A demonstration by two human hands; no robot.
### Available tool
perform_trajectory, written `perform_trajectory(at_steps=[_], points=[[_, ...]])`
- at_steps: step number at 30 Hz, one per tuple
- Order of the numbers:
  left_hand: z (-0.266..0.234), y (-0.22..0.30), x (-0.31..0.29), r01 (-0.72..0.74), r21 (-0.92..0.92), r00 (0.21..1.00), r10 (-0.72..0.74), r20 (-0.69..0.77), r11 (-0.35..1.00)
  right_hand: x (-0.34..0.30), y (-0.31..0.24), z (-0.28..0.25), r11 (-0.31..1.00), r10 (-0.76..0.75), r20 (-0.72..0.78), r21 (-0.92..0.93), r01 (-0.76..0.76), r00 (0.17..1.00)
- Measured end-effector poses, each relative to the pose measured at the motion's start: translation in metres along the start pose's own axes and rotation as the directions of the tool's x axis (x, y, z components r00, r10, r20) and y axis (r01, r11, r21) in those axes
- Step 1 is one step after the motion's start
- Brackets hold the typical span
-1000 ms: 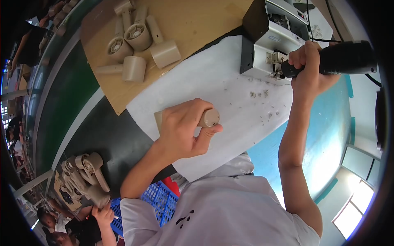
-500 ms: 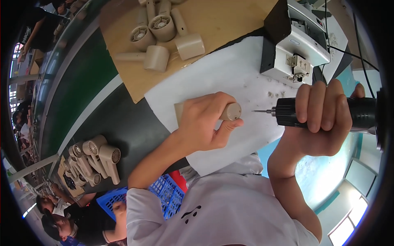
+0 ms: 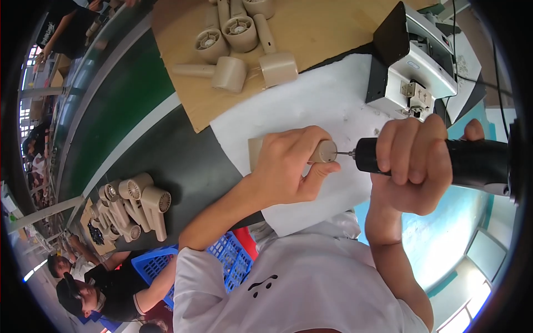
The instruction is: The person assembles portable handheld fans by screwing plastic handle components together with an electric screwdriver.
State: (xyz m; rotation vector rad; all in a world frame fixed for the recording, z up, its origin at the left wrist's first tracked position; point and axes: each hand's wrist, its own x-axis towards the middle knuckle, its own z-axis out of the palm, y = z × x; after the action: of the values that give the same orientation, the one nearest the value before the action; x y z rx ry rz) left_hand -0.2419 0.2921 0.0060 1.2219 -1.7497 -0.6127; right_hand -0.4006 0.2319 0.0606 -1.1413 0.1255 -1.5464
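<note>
Around me, the bench is busy on nearly every side. Ahead, on a brown board (image 3: 327, 25), lie several beige fans (image 3: 229, 75), round heads and straight handles at various angles, some touching. At the upper right, just beyond my right hand, stands a white machine (image 3: 413, 61) with a black side panel, and dark cables (image 3: 454, 50) run past its far side. A white sheet (image 3: 322, 105) spreads beneath my work, with small specks (image 3: 346, 118) scattered near the machine. To my left, a dark bench surface (image 3: 186, 144) carries a cluster of more fans (image 3: 154, 198); beyond it runs a green belt (image 3: 127, 91). A blue basket (image 3: 230, 255) sits low beside my left sleeve, and a co-worker (image 3: 119, 288) in black is near it.

My left hand (image 3: 291, 161) is curled round the handle of a beige fan body (image 3: 326, 151) above the sheet, thumb and forefinger near its round end, which faces right. My right hand (image 3: 413, 161) wraps fully round a black electric screwdriver (image 3: 477, 161), held level. Its thin bit (image 3: 345, 153) reaches that round end; I cannot tell whether it sits in a hole.
</note>
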Motion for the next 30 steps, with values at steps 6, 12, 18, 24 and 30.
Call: perform_trajectory(at_steps=[6, 12, 18, 24, 30], points=[[-0.075, -0.035, -0.021, 0.51, 0.481, 0.86, -0.447, -0.248, 0.713, 0.014, -0.015, -0.061, 0.935, -0.137, -0.167, -0.348, 0.072, 0.976], [-0.165, -0.12, -0.005, 0.081, 0.875, 0.983, 0.106, -0.149, 0.477, 0.051, -0.025, -0.096, 0.819, -0.268, -0.188, -0.561, 0.12, 0.945], [-0.189, -0.14, 0.003, 0.167, 0.642, 0.983, -0.177, -0.05, 0.749, 0.056, -0.016, -0.101, 0.78, -0.245, -0.205, -0.622, 0.067, 0.948], [-0.164, -0.081, 0.013, 0.025, 0.059, 0.953, -0.006, -0.304, 0.998, 0.059, -0.012, -0.103, 0.758, -0.18, -0.196, -0.652, 0.009, 0.964], [-0.076, -0.044, 0.014, 0.182, -0.394, 0.936, -0.282, -0.213, 0.901, 0.058, -0.013, -0.107, 0.781, -0.152, -0.136, -0.623, 0.034, 0.979]])
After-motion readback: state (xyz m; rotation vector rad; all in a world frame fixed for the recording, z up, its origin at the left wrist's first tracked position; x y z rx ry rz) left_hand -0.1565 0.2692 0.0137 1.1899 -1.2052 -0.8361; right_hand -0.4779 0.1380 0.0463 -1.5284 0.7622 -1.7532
